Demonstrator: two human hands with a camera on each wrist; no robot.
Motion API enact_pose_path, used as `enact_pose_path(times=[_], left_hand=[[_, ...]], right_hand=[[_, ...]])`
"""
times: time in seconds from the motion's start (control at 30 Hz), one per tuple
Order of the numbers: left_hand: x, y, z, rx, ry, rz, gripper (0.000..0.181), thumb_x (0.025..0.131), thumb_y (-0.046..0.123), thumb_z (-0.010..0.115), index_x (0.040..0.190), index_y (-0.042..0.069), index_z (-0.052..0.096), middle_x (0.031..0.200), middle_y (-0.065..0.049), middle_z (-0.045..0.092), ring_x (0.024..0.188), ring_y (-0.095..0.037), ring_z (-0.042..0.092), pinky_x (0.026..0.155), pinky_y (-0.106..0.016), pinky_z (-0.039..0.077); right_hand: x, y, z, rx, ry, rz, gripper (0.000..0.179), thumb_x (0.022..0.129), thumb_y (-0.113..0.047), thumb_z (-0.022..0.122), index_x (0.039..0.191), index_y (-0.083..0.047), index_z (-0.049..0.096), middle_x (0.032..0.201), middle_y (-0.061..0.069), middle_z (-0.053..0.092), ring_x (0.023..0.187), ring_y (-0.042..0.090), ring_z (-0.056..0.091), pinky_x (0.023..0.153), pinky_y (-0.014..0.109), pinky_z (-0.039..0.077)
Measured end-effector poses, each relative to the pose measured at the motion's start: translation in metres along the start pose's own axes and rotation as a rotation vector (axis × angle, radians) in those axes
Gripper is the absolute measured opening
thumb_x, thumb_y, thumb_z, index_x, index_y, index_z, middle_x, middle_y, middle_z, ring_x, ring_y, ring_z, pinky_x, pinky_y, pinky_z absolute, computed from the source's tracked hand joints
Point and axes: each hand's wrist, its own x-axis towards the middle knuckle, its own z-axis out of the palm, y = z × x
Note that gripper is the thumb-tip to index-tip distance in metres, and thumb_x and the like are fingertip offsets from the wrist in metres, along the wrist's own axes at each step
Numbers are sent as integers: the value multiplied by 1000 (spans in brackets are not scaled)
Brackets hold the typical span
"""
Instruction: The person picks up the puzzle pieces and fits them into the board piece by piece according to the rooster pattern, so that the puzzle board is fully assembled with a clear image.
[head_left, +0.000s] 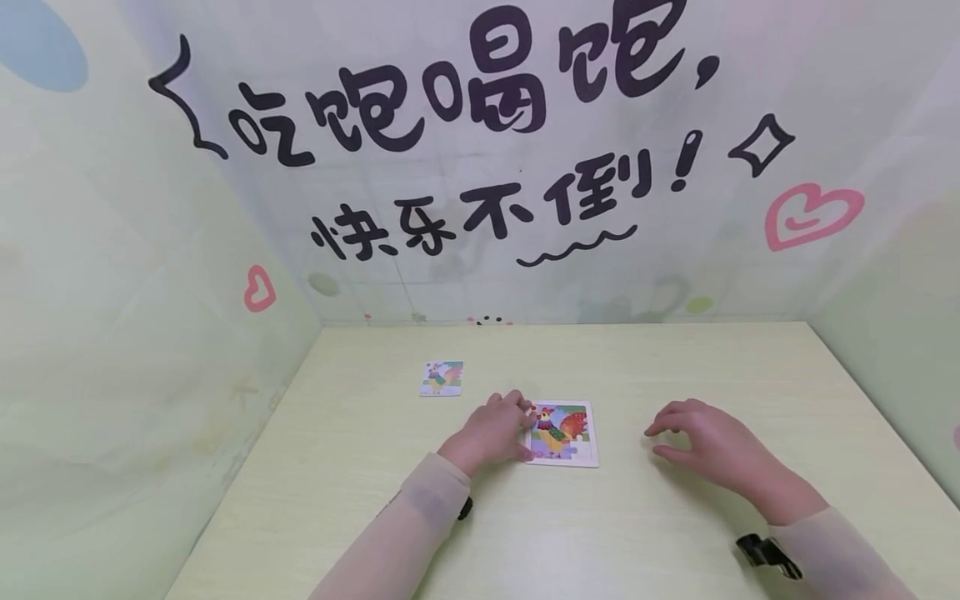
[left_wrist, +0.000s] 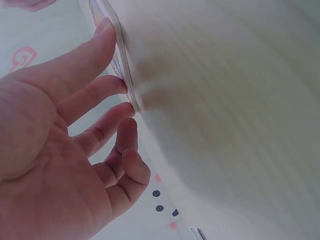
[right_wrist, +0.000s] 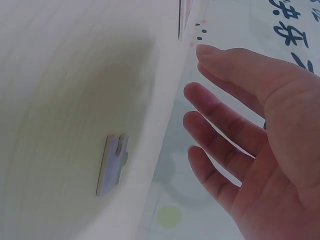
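Note:
A square rooster jigsaw puzzle (head_left: 558, 434) in a white frame lies flat on the table; its lower right corner shows a white recess. My left hand (head_left: 491, 429) rests on the frame's left border, thumb and first fingers touching the edge; the left wrist view shows the thumb (left_wrist: 103, 37) on it and the other fingers loosely bent. To the right of the puzzle, my right hand (head_left: 701, 442) hovers with relaxed fingers, holding nothing. Below it a lilac jigsaw piece (right_wrist: 112, 166) lies on the table in the right wrist view, hidden by the hand in the head view.
A small rooster picture card (head_left: 442, 378) lies at the back left of the pale wooden table (head_left: 622, 533). Printed fabric walls stand at the back (head_left: 465, 283) and on both sides. A dark wrist strap (head_left: 768, 557) shows at the right sleeve.

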Motion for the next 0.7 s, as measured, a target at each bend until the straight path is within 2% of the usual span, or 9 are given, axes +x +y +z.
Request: enact_pose_path(times=[0.3, 0.53, 0.7], left_hand=[[1, 0, 1, 7, -3, -4, 64, 82, 40, 86, 141, 24, 65, 147, 1, 55, 120, -21, 52, 94, -33, 52], [1, 0, 1, -2, -4, -5, 64, 83, 39, 85, 142, 24, 64, 147, 1, 54, 120, -21, 52, 94, -34, 52], [0, 1, 0, 3, -5, -5, 64, 83, 39, 86, 141, 23, 65, 147, 1, 54, 119, -22, 53, 92, -34, 52]], right_hand=[[-9, 15, -9, 61, -38, 52, 21, 83, -19, 86, 102, -25, 80, 108, -8, 73, 100, 21, 67, 80, 37, 56], [-16, 29, -15, 115, -88, 89, 22, 82, -19, 86, 103, -25, 81, 105, -12, 72, 89, 12, 60, 72, 28, 52], [-24, 36, -16, 110, -113, 94, 24, 80, -25, 88, 103, -26, 80, 105, -13, 72, 88, 8, 58, 72, 28, 51]])
